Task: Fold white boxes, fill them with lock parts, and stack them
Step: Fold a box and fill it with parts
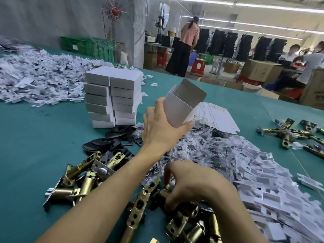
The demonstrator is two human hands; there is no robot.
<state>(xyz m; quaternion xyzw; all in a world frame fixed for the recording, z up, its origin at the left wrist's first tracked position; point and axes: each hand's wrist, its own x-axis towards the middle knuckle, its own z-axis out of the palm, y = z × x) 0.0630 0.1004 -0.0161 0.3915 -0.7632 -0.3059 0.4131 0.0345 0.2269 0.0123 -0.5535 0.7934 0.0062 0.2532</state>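
My left hand (161, 125) grips a white box (180, 106) held up over the table, its top flap standing open. My right hand (191, 183) reaches down into a heap of brass latch bolts (138, 206) near the front edge, fingers curled round one of them. A two-column stack of closed white boxes (113, 96) stands on the green table (35, 137) to the left of the held box. Flat unfolded box blanks (215, 116) lie fanned out just right of my left hand. Black metal plates (108, 142) lie under the stack's front.
Small plastic bags of parts (198, 151) and white paper inserts (263, 176) cover the right side. Another big heap of white inserts (38, 78) fills the far left. More latch bolts (289, 134) lie at the right. People work at benches behind, and a standing fan (115, 13) is at the back.
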